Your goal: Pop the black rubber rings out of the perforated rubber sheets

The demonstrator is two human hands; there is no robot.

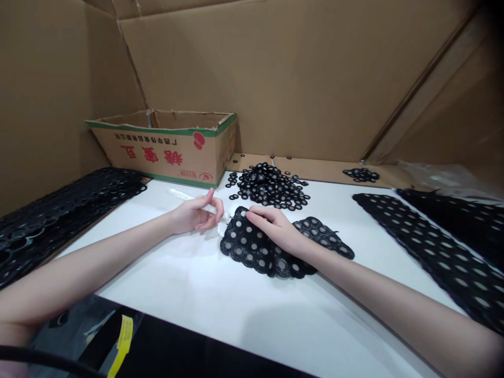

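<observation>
My left hand (199,211) is closed around a slim, whitish stick-like tool (176,194), whose back end sticks out to the left; its kind is unclear. The tool's other end points toward the top left edge of a black lace piece (252,241) patterned with rows of pale round spots. On that piece lies my right hand (275,227), thumb and fingers closed on its upper edge near the tool. Folds of the lace show on both sides of my right wrist. Just behind is a heap of small black rings (271,184), with several scattered around it.
An open cardboard box (165,152) with green trim stands at the back left. Black lace lengths (59,215) are piled on the left. Another spotted strip (429,241) lies on the right. A smaller ring pile (360,175) sits at the back, before a cardboard wall (283,79).
</observation>
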